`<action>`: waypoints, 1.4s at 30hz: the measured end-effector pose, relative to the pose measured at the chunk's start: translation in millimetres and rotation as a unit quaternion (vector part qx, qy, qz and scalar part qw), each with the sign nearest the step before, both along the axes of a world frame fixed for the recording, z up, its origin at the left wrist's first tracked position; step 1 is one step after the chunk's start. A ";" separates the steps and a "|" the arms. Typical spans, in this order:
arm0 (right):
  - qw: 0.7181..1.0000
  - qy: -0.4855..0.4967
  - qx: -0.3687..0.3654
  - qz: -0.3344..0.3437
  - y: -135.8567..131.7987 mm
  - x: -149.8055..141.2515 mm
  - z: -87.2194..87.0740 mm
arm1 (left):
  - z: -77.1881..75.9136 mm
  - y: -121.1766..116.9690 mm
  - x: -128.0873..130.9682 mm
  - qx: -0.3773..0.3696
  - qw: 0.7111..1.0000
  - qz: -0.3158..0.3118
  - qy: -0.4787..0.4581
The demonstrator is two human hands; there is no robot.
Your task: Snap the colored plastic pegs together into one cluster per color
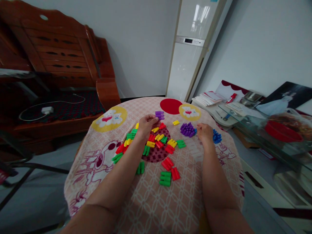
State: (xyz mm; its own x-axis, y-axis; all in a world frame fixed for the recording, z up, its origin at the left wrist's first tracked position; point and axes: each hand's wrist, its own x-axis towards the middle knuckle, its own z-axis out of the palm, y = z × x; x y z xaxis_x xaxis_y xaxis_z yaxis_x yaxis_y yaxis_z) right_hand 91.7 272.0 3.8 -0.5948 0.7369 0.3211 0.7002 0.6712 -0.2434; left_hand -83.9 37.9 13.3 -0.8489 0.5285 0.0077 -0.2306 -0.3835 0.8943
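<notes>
My left hand (147, 124) pinches a purple plastic building block (160, 115) made of joined rounded pegs, held over the far middle of the table. My right hand (205, 132) is closed to the right of a purple block cluster (187, 129), and a bit of a blue block (195, 131) shows at its fingertips. Just beyond that hand's other side sits a group of blue blocks (216, 136). Red, green and yellow blocks lie scattered around my left forearm, which hides some of them. Nearer to me are a green block (165, 178) and a red block (175, 174).
A patterned cloth (146, 208) covers the round table. A glass-topped stand (258, 139) on the right bears papers, a red bowl (284, 131) and a photo. A wooden bench (60, 58) stands at left, and a tall white air conditioner (185, 65) is behind.
</notes>
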 end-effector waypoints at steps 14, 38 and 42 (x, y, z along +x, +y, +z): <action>0.974 0.154 -0.135 0.097 -14.4 -6.9 16.6 | 7.1 -10.3 -13.4 0.026 0.999 0.033 0.003; 0.981 0.184 -0.023 -0.053 -5.3 -6.5 12.8 | 5.1 -1.0 8.8 -0.054 0.996 -0.063 0.018; 0.993 0.083 0.001 -0.079 1.9 -4.9 -5.1 | 6.4 -3.6 5.7 -0.054 0.997 -0.054 0.019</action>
